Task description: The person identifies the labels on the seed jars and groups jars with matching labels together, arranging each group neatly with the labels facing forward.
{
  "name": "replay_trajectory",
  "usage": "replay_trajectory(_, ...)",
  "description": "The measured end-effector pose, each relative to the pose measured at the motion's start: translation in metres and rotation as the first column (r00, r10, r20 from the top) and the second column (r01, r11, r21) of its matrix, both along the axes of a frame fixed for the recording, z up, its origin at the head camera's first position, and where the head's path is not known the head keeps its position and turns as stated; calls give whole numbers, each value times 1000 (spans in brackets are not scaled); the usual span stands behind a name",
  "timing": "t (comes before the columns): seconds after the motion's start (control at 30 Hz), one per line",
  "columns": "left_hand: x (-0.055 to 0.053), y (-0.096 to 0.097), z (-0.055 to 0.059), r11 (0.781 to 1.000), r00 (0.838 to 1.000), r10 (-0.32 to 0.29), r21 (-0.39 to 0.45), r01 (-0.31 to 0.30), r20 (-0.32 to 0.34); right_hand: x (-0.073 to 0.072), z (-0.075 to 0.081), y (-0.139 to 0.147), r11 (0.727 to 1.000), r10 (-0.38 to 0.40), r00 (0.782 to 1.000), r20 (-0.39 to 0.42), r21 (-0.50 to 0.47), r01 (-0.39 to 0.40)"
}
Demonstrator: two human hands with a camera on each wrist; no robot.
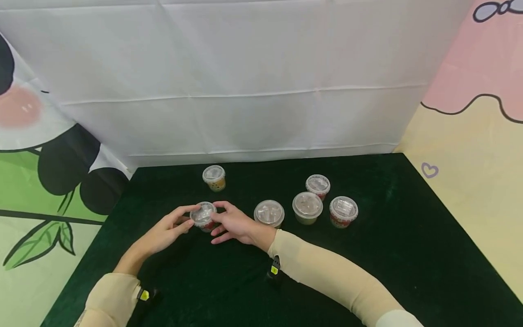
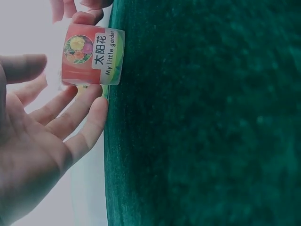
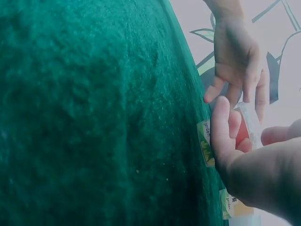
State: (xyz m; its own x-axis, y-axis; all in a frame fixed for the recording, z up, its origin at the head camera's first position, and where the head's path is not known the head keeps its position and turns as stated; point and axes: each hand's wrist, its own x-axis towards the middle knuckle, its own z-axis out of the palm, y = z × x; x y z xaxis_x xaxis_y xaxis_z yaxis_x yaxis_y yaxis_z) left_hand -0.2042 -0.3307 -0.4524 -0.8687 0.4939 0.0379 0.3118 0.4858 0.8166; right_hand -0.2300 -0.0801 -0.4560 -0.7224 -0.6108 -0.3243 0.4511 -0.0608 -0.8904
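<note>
Between my two hands stands a small lidded cup (image 1: 203, 216) with a clear lid. Its red and green label, reading "My little garden", faces the left wrist view. My right hand (image 1: 234, 223) grips its right side with thumb and fingers. On the opposite side, my left hand (image 1: 165, 232) touches the cup with fairly straight fingertips; its thumb (image 2: 26, 68) looks apart from the cup in the left wrist view. A yellow-labelled lidded cup (image 1: 214, 178) stands just behind. Near my right wrist is another lidded cup (image 1: 269, 212), partly hidden by the forearm.
Farther right stand a pale lidded cup (image 1: 307, 208), a red-labelled cup (image 1: 343, 212) and one more cup (image 1: 318, 185) behind them. A dark green cloth (image 1: 229, 281) covers the table. White fabric (image 1: 253, 81) rises at the back edge, with printed panels at both sides.
</note>
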Motion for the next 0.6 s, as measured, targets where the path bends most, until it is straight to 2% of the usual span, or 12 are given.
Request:
replay_trajectory(0.17, -4, 3, -3, 999, 998, 33, -17, -34, -44, -2, 2, 1, 995, 25, 997, -66, 98, -19)
replay_trajectory(0.33, -8, 4, -5, 999, 994, 25, -33, -29, -103, 3, 6, -2, 983, 52, 990, -128, 179, -29)
replay_trajectory(0.6, -8, 3, -10, 1000, 998, 20, 17, -19, -59, 10, 1, -3, 984, 53, 987, -152, 178, -26)
